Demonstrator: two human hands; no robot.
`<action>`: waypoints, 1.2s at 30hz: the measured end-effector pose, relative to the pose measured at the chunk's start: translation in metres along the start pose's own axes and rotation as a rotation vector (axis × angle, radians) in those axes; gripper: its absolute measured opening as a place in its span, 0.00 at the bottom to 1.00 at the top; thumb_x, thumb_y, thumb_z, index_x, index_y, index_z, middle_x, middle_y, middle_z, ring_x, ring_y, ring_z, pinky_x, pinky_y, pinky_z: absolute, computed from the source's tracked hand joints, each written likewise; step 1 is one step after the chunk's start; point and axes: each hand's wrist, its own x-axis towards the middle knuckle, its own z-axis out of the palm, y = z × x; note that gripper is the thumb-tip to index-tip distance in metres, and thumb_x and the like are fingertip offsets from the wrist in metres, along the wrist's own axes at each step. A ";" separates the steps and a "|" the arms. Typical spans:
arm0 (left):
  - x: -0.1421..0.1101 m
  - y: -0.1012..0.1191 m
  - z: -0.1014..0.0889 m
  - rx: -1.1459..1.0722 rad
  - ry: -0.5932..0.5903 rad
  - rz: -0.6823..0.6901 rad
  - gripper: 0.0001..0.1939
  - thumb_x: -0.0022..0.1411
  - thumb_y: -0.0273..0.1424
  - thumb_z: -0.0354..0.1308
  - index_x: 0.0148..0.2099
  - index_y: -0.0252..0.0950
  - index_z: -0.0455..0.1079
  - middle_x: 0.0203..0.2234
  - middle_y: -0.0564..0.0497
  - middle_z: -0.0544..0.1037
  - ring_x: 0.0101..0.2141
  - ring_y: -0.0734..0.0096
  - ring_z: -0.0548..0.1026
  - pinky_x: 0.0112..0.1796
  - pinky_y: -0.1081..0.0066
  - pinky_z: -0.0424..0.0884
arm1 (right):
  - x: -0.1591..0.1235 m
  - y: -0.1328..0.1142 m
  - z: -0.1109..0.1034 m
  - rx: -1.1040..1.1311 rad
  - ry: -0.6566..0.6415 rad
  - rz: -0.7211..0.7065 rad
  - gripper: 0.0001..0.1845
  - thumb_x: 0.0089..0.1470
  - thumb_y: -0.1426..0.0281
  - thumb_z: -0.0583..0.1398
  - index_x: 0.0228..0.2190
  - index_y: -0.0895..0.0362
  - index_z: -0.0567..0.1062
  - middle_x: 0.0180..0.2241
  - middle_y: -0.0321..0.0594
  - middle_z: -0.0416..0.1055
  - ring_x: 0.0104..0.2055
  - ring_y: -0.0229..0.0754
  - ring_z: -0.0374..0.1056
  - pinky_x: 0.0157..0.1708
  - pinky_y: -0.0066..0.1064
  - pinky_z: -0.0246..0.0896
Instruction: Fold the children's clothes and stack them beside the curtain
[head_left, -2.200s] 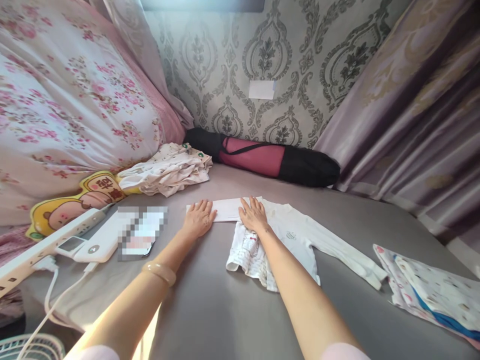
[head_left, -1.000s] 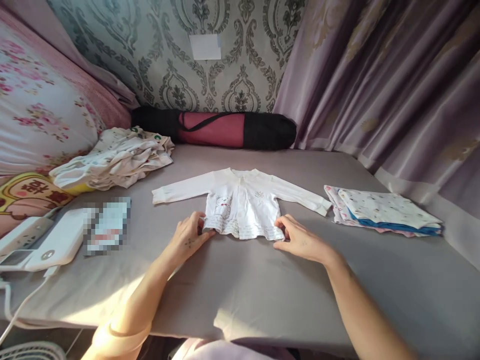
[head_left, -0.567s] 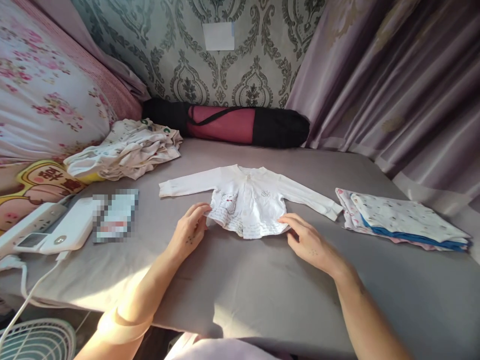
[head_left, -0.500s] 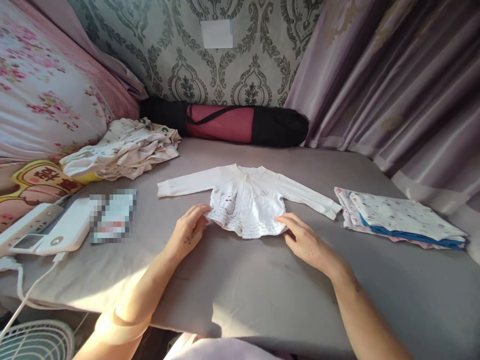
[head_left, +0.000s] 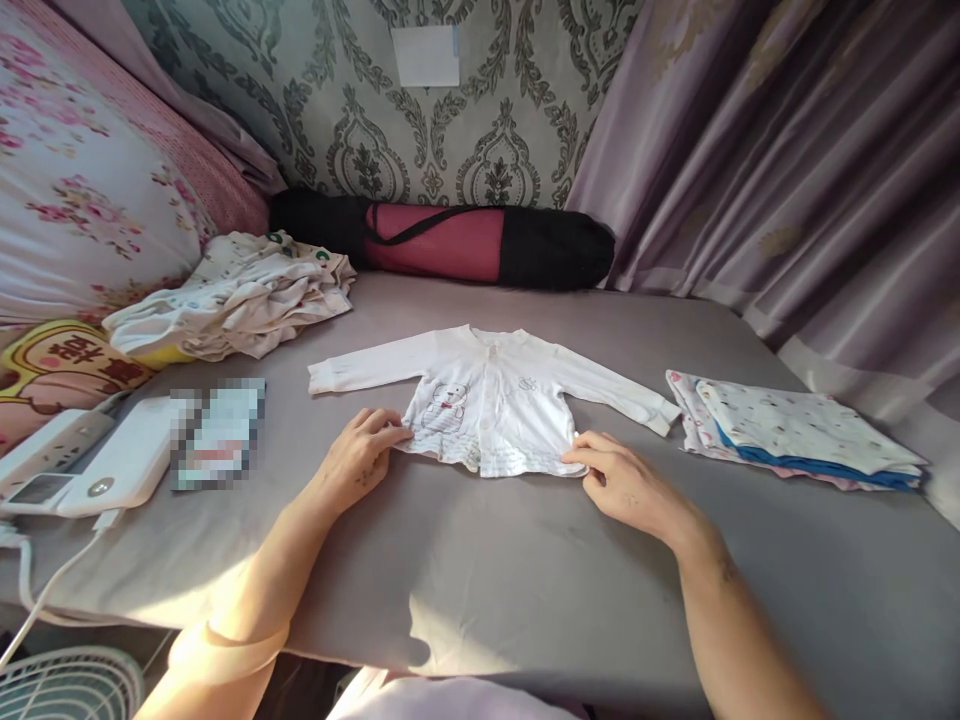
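Note:
A small white long-sleeved baby shirt (head_left: 491, 400) lies spread on the grey sheet, neckline away from me and both sleeves stretched out sideways. It has a bear print on its left half and rows of printed lettering along the hem. My left hand (head_left: 361, 455) pinches the hem's left corner between thumb and fingers. At the right corner of the hem, my right hand (head_left: 626, 480) has its fingers closed on the cloth. The right cuff ends close to a stack of folded clothes (head_left: 810, 425).
A crumpled clothes pile (head_left: 247, 295) lies back left. Along the wall rests a black and maroon long bag (head_left: 442, 243). At left are a power strip (head_left: 52, 450), a white power bank (head_left: 131, 460) with cable, and a blurred phone-like object (head_left: 221, 435). A white fan (head_left: 71, 685) stands below the edge.
Both hands moved from the shirt's left sleeve to its hem corners. The folded sleeve and front were opened out flat. Lately the hem has been pulled wider, my left hand shifting left.

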 end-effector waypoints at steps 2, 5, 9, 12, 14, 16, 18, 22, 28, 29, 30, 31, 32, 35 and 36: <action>0.002 0.007 -0.004 0.013 0.048 -0.051 0.24 0.56 0.17 0.45 0.51 0.40 0.70 0.49 0.45 0.70 0.46 0.59 0.65 0.46 0.59 0.65 | -0.001 -0.002 -0.005 0.014 0.009 0.009 0.20 0.50 0.81 0.52 0.37 0.51 0.78 0.41 0.38 0.72 0.42 0.42 0.69 0.42 0.35 0.66; 0.011 0.027 -0.012 -0.026 0.037 -0.070 0.26 0.55 0.19 0.47 0.54 0.40 0.66 0.52 0.45 0.68 0.49 0.55 0.64 0.48 0.56 0.61 | 0.007 -0.014 -0.007 0.020 0.088 -0.012 0.14 0.53 0.77 0.55 0.36 0.52 0.77 0.39 0.39 0.73 0.43 0.45 0.68 0.45 0.38 0.64; 0.034 0.054 -0.008 -0.172 -0.181 0.107 0.21 0.57 0.24 0.52 0.53 0.40 0.65 0.46 0.47 0.72 0.47 0.59 0.67 0.47 0.61 0.62 | 0.031 -0.046 0.003 0.085 0.003 -0.174 0.12 0.55 0.76 0.57 0.40 0.53 0.75 0.41 0.40 0.73 0.46 0.45 0.66 0.47 0.37 0.61; 0.049 0.064 0.006 -0.205 -0.257 0.164 0.14 0.58 0.28 0.55 0.48 0.38 0.66 0.40 0.47 0.71 0.42 0.62 0.69 0.43 0.65 0.64 | 0.049 -0.062 0.014 0.094 -0.136 -0.247 0.13 0.53 0.75 0.60 0.42 0.55 0.73 0.42 0.41 0.71 0.46 0.45 0.66 0.45 0.34 0.61; 0.056 0.065 0.014 -0.240 -0.255 0.099 0.07 0.61 0.30 0.54 0.42 0.37 0.66 0.36 0.49 0.70 0.36 0.66 0.68 0.37 0.68 0.63 | 0.056 -0.066 0.021 0.095 -0.175 -0.214 0.11 0.53 0.73 0.61 0.40 0.56 0.72 0.41 0.42 0.70 0.43 0.44 0.66 0.40 0.32 0.61; 0.060 0.065 0.018 -0.286 -0.237 -0.006 0.07 0.65 0.33 0.51 0.35 0.36 0.64 0.29 0.52 0.68 0.30 0.70 0.66 0.31 0.70 0.61 | 0.058 -0.066 0.025 0.108 -0.156 -0.157 0.06 0.54 0.72 0.60 0.37 0.56 0.72 0.39 0.41 0.70 0.40 0.42 0.66 0.37 0.30 0.59; 0.061 0.064 0.018 -0.330 -0.208 -0.092 0.14 0.67 0.36 0.49 0.29 0.37 0.61 0.24 0.55 0.64 0.26 0.73 0.62 0.29 0.71 0.58 | 0.058 -0.064 0.029 0.138 -0.099 -0.121 0.04 0.56 0.74 0.57 0.33 0.56 0.72 0.36 0.39 0.70 0.37 0.40 0.66 0.36 0.29 0.58; 0.060 0.064 0.013 -0.410 -0.162 -0.206 0.17 0.67 0.39 0.48 0.26 0.36 0.59 0.21 0.56 0.62 0.25 0.75 0.61 0.27 0.73 0.56 | 0.060 -0.055 0.039 0.307 0.024 -0.005 0.09 0.57 0.74 0.53 0.28 0.56 0.71 0.29 0.36 0.69 0.30 0.36 0.64 0.33 0.28 0.56; 0.053 0.068 0.014 -0.444 -0.141 -0.162 0.11 0.64 0.35 0.51 0.34 0.35 0.70 0.29 0.51 0.71 0.30 0.72 0.68 0.31 0.72 0.64 | 0.068 -0.036 0.042 0.689 0.195 0.355 0.12 0.55 0.62 0.54 0.27 0.55 0.71 0.20 0.31 0.63 0.23 0.36 0.60 0.23 0.26 0.54; 0.052 0.070 0.016 -0.438 -0.114 -0.139 0.12 0.65 0.35 0.51 0.35 0.36 0.71 0.31 0.50 0.71 0.31 0.71 0.69 0.32 0.72 0.65 | 0.068 -0.035 0.041 0.691 0.221 0.348 0.12 0.55 0.62 0.54 0.27 0.55 0.71 0.21 0.31 0.64 0.24 0.36 0.61 0.24 0.26 0.55; 0.051 0.073 0.018 -0.424 -0.088 -0.119 0.12 0.66 0.34 0.50 0.36 0.36 0.72 0.32 0.49 0.72 0.33 0.70 0.70 0.33 0.72 0.66 | 0.068 -0.036 0.039 0.683 0.237 0.328 0.12 0.55 0.61 0.55 0.28 0.55 0.72 0.22 0.32 0.66 0.24 0.37 0.62 0.24 0.27 0.56; 0.051 0.077 0.020 -0.398 -0.067 -0.101 0.12 0.67 0.34 0.49 0.38 0.36 0.72 0.33 0.48 0.73 0.34 0.69 0.70 0.34 0.71 0.67 | 0.067 -0.039 0.038 0.671 0.247 0.303 0.12 0.55 0.61 0.55 0.29 0.55 0.72 0.23 0.33 0.67 0.25 0.37 0.63 0.25 0.27 0.57; 0.051 0.081 0.022 -0.358 -0.053 -0.082 0.12 0.67 0.34 0.49 0.40 0.37 0.72 0.33 0.47 0.73 0.36 0.67 0.71 0.35 0.71 0.68 | 0.066 -0.042 0.035 0.657 0.253 0.274 0.11 0.56 0.62 0.55 0.30 0.55 0.72 0.25 0.34 0.69 0.26 0.37 0.64 0.25 0.27 0.57; 0.051 0.095 0.027 -0.198 -0.056 -0.013 0.13 0.69 0.33 0.46 0.44 0.37 0.72 0.35 0.46 0.74 0.38 0.64 0.72 0.38 0.68 0.69 | 0.061 -0.055 0.029 0.595 0.252 0.172 0.11 0.58 0.64 0.54 0.34 0.55 0.73 0.29 0.36 0.72 0.29 0.38 0.67 0.27 0.26 0.59; 0.051 0.099 0.029 -0.149 -0.066 0.010 0.13 0.69 0.32 0.45 0.45 0.37 0.71 0.36 0.46 0.74 0.38 0.64 0.72 0.38 0.68 0.69 | 0.059 -0.059 0.028 0.562 0.243 0.135 0.10 0.59 0.65 0.53 0.35 0.55 0.73 0.30 0.36 0.73 0.30 0.38 0.68 0.28 0.26 0.60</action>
